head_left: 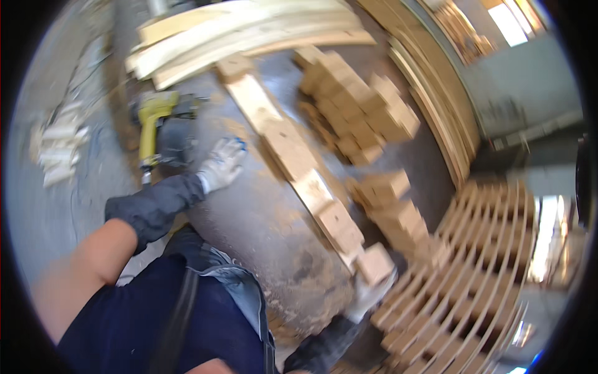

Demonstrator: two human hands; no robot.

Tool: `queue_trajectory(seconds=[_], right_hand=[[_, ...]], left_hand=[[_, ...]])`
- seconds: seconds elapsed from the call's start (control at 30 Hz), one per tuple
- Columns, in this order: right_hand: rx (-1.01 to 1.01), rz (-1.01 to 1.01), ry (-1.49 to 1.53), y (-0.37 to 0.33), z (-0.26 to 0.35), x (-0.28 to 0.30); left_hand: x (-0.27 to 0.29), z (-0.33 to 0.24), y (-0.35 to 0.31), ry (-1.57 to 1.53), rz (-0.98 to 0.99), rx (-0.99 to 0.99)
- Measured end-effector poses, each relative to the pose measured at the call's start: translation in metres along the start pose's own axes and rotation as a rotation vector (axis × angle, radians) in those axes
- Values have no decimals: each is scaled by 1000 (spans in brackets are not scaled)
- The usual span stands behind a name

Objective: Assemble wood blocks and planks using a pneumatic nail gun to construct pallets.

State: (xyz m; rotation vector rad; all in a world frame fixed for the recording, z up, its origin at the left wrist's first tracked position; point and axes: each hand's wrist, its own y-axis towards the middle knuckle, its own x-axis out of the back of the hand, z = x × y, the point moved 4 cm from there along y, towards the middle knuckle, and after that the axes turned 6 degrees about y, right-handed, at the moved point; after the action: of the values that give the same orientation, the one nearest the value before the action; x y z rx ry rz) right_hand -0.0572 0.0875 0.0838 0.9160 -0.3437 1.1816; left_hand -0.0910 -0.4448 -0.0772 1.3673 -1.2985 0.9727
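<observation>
My left hand, in a white glove, lies on the dark metal table with its fingers stretched and nothing in it. A long pale board runs slantwise across the table. Along it sit a wooden block at the far end, a longer middle block and another block. At the board's near right end, my gloved right hand grips a wooden block; its fingers are partly hidden. A yellow-green nail gun with a hose fitting lies left of my left hand.
Long pale boards are piled at the table's far end. Beyond the slanting board stand a large stack of wooden blocks and a smaller one. A tall slatted pallet stack rises at right. White strips lie far left.
</observation>
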Motion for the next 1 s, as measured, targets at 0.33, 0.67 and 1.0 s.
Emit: queue_trajectory(seconds=[0.33,0.67,1.0], right_hand=[[-307,175,-522,-198,-145,16],[218,137,332,116,151,-107],[468,657,-345,389,150,-243]], left_hand=[[-3,-14,3,15,18,-9],[4,-4,-2,60,49,39],[-9,-16,4,-31,-78,-27]])
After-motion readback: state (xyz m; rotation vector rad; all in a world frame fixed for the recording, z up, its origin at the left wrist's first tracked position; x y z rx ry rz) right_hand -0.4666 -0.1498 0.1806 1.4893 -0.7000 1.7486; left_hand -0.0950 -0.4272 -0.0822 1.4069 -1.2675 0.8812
